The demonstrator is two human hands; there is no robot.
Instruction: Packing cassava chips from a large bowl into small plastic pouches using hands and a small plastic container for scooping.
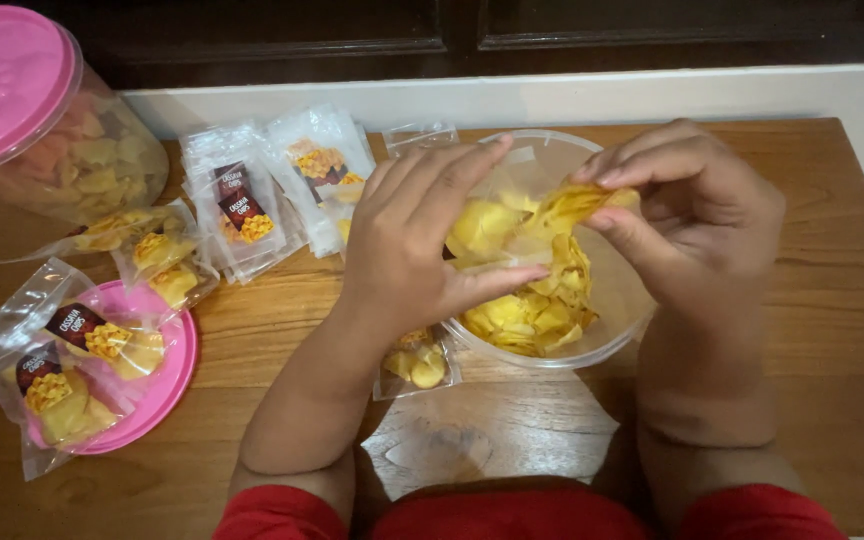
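Starting at the far left, a big clear jar with a pink lid lies tilted on the wooden table, yellow chips showing through its side. Below it a second pink lid lies flat, and several filled small clear packets with dark labels rest on it and over its edge. More filled packets lie just above it, near the jar. Further right, a stack of empty labelled packets lies fanned out towards the wall.

The left hand comes next. Its fingers are stretched out and held close together, with the thumb pressing from below, so that it pinches a small clear bag by its edge. The bag hangs over the left part of a clear plastic bowl that is partly filled with yellow chips. Under the left wrist, just beside the bowl, one more filled packet lies on the table.

The right hand is over the right side of the bowl. Its thumb and fingertips are pinched together on a few chips at the mouth of the bag, touching it. Red sleeves show at the bottom edge.
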